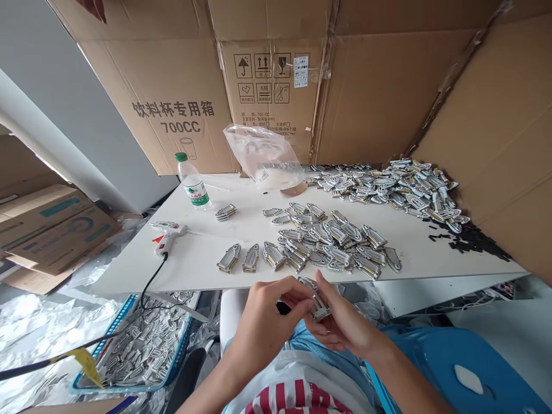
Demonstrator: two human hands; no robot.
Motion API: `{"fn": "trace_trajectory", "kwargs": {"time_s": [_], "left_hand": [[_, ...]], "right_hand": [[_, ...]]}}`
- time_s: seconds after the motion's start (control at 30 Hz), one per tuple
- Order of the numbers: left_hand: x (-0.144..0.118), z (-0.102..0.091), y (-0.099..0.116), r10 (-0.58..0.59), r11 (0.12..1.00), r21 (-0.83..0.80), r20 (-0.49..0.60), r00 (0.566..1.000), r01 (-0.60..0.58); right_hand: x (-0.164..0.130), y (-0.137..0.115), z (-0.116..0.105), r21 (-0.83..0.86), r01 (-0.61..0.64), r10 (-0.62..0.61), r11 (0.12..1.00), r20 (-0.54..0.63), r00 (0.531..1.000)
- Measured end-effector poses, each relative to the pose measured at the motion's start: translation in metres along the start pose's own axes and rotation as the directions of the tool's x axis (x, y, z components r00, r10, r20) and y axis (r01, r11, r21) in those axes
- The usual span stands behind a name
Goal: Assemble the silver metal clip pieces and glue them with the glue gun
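Note:
Just in front of the table edge, a small silver arch-shaped frame piece (319,308) is held between both hands. My left hand (269,313) pinches its left side with thumb and fingers. My right hand (345,325) curls round it from the right, with the thumb along its upper side. The fingers cover part of the piece. On the white table (190,273) beyond lies a loose heap of similar pieces (336,236). Small stacks of them stand left of the heap, among them a front stack (229,257) and one further back (226,212).
A glue gun (166,237) with a black cord and a plastic bottle (195,187) stand at left. Behind are a clear bag (263,152), a large pile of pieces (401,187) and black strips (474,241). Cardboard walls (371,86) enclose the table. A blue basket (175,365) sits below.

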State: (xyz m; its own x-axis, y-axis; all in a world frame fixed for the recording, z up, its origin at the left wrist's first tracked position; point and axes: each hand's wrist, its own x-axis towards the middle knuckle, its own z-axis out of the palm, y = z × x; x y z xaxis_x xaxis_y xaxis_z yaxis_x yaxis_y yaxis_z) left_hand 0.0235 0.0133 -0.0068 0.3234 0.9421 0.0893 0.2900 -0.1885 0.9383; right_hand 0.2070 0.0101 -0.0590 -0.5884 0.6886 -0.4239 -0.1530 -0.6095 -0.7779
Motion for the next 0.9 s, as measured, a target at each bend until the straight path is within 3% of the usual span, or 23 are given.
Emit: {"fn": "trace_trajectory", "kwargs": {"time_s": [0.2, 0.37, 0.57, 0.9], "left_hand": [[-0.008, 0.002, 0.008, 0.023, 0.999, 0.036, -0.037, 0.999, -0.022], [-0.018, 0.004, 0.012, 0.025, 1.000, 0.000, -0.005, 1.000, -0.025], [-0.025, 0.003, 0.015, 0.101, 0.994, 0.042, -0.053, 0.994, -0.099], [-0.021, -0.001, 0.004, 0.153, 0.988, 0.047, -0.077, 0.985, -0.150]], "right_hand": [[-0.006, 0.002, 0.006, 0.041, 0.016, -0.016, 0.999, -0.004, 1.000], [-0.015, 0.004, 0.010, 0.030, 0.038, -0.037, 0.999, -0.022, 0.999], [-0.017, 0.005, 0.017, 0.009, 0.066, -0.066, 0.998, -0.033, 0.997], [-0.009, 0.004, 0.027, -0.024, 0.094, -0.095, 0.995, -0.044, 0.994]]}}
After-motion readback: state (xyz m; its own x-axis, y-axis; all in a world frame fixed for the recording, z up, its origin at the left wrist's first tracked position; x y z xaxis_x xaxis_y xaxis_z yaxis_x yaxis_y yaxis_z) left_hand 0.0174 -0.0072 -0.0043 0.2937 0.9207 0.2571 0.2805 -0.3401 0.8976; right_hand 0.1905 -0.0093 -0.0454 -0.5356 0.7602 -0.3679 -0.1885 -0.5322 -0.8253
